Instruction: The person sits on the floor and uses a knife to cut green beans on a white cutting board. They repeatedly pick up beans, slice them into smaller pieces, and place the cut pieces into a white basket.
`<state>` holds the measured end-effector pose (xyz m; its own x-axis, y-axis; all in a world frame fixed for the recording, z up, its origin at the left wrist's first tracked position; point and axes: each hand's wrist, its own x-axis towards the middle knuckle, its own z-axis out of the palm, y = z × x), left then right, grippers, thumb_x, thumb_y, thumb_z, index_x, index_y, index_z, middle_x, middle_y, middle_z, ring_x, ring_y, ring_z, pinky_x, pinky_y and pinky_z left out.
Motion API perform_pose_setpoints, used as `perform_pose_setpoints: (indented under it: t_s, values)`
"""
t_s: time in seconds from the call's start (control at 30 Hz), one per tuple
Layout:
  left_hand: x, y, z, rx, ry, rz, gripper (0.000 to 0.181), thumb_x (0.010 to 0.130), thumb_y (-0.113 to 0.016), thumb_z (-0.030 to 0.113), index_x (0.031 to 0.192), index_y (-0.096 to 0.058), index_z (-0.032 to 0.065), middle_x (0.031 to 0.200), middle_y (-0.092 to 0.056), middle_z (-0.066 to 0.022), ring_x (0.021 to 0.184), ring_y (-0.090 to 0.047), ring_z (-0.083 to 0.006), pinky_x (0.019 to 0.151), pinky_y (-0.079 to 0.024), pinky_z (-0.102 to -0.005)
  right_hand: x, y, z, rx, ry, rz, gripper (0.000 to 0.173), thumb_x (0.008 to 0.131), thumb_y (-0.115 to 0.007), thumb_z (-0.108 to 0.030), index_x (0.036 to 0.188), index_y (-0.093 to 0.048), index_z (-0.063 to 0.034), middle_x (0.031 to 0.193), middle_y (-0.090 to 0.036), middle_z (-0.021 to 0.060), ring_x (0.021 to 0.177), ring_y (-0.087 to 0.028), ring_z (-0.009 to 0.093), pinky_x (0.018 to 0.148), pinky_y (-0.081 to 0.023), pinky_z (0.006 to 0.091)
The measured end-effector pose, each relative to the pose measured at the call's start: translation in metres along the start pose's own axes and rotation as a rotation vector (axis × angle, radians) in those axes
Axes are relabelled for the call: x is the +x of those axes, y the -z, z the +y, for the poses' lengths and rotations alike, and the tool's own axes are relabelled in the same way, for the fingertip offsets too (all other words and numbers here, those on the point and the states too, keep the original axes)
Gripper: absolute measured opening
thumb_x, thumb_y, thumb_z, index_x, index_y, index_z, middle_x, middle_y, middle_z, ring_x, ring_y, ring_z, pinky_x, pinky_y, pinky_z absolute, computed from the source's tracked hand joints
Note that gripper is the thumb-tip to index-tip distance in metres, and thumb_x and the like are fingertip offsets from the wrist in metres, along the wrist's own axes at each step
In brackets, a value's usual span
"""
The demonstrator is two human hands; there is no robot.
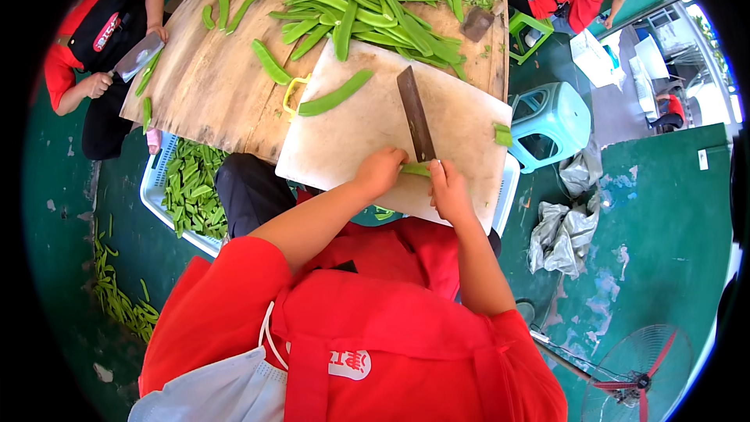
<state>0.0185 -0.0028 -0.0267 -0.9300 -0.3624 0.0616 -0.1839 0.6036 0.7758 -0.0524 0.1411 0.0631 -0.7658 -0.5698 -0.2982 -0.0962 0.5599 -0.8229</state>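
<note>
My left hand [384,171] and my right hand [451,192] grip a green bean pod [416,169] from its two ends, low over the near part of a white cutting board [363,135]. Just beyond the pod, a dark flat metal blade [416,114] lies on the board; its handle cannot be made out, and neither hand is seen gripping it. A long curved pod [337,94] rests at the board's far left, beside the yellow handle [293,97]. Near the right edge sits a short cut pod piece [502,135].
Whole pods [375,6] are heaped on the wooden table [211,94]. A blue crate [153,190] of cut pieces stands left of my knee. Across the table, a co-worker [111,29] holds a cleaver [137,57]. To the right are a blue stool [551,123] and a fan [641,381].
</note>
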Motion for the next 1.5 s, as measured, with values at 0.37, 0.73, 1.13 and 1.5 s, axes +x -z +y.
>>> perform_pose_setpoints:
  t_s: [0.37,0.73,1.13,1.5]
  values:
    - [0.006,0.003,0.0,0.007,0.007,-0.018,0.008,0.077,-0.058,0.007,0.084,-0.062,0.0065,0.087,-0.061,-0.0148,0.082,-0.06,-0.0355,0.071,-0.048,-0.0428,0.006,-0.011,0.002,-0.068,-0.075,-0.051,0.036,0.095,-0.045,-0.034,0.091,-0.054,0.0009,0.056,-0.054,0.0123,0.044,-0.052,0.022,0.046,-0.043,0.0362]
    - [0.002,-0.001,-0.001,-0.033,-0.005,0.047,0.007,0.075,-0.06,0.006,0.082,-0.061,0.0045,0.081,-0.061,-0.0155,0.078,-0.059,-0.0366,0.069,-0.048,-0.0419,0.002,-0.017,-0.005,0.072,-0.142,-0.083,0.036,0.095,-0.044,-0.036,0.092,-0.054,-0.001,0.055,-0.05,0.008,0.042,-0.05,0.017,0.041,-0.041,0.031]
    - [0.005,0.005,-0.003,-0.047,0.003,-0.073,0.02,0.076,-0.06,0.003,0.096,-0.064,0.0035,0.088,-0.063,-0.0147,0.079,-0.062,-0.0278,0.07,-0.05,-0.0364,-0.06,0.033,0.04,0.006,-0.282,0.085,0.035,0.097,-0.04,-0.032,0.096,-0.054,-0.0004,0.055,-0.049,0.0041,0.039,-0.047,0.013,0.037,-0.038,0.0252]
    - [0.002,0.009,-0.012,-0.039,0.011,-0.066,0.022,0.075,-0.062,0.005,0.097,-0.062,0.0048,0.088,-0.062,-0.0156,0.08,-0.062,-0.0304,0.071,-0.05,-0.0379,-0.051,0.018,0.02,0.09,-0.249,-0.05,0.036,0.095,-0.046,-0.033,0.092,-0.055,0.0022,0.058,-0.053,0.008,0.044,-0.051,0.016,0.044,-0.042,0.0305]
